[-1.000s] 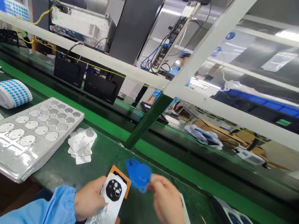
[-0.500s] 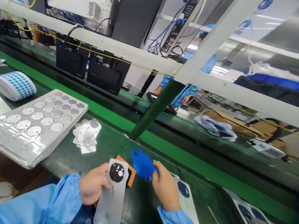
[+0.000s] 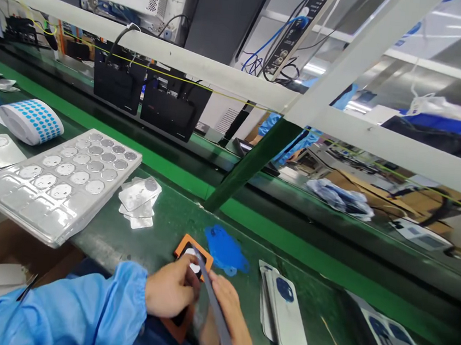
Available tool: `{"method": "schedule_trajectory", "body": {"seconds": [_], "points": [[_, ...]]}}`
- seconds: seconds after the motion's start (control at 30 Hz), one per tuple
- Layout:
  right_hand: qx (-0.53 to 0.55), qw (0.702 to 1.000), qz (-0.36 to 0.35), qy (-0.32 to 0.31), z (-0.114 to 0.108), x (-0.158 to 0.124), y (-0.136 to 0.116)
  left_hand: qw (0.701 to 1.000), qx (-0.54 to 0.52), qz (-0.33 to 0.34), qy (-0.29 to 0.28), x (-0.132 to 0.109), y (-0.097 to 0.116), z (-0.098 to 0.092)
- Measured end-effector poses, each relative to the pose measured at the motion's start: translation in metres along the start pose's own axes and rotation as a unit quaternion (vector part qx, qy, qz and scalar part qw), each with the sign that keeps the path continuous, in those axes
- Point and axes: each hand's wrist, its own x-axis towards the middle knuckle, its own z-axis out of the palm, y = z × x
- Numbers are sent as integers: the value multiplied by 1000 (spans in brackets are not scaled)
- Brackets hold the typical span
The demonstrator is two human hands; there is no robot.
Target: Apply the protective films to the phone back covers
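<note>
A phone back cover (image 3: 216,311) is tilted almost edge-on to me, between my two hands. My left hand (image 3: 172,290) is closed at its left side near the upper end, the fingertips partly hidden. Along the cover's right side lies my right hand (image 3: 234,315), gripping it with the fingers partly behind it. Just beneath sits an orange fixture (image 3: 186,241) with a dark inside and a white round part, partly covered by my hands. Blue film pieces (image 3: 226,249) lie on the bench right beyond the fixture.
Stacked pale phone covers (image 3: 291,324) lie to the right, with darker covers (image 3: 394,343) farther out. On the left are a clear tray of round parts (image 3: 59,193), loose clear films (image 3: 139,198) and a sticker roll (image 3: 33,121). A green post (image 3: 251,166) rises behind the bench.
My right hand has let go of the blue film and come left to the phone cover. The cover has turned from facing me to nearly edge-on. The view has shifted slightly.
</note>
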Motion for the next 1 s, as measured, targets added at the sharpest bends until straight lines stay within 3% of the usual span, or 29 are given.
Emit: {"method": "schedule_trajectory", "body": {"seconds": [0.07,0.13,0.23,0.43,1.0], "points": [[-48,998,-36,-34,-7,13,12,978,176,71,83,-3,-6,-18],[-114,986,-89,-84,-8,21,28,942,283,113,138,-4,-15,-36],[-185,964,-139,-135,3,19,51,916,346,134,155,-3,-31,-54],[-201,953,-152,-169,21,0,58,896,384,154,163,0,-44,-58],[-217,941,-116,-233,12,3,35,898,382,143,168,-1,-35,-56]]}}
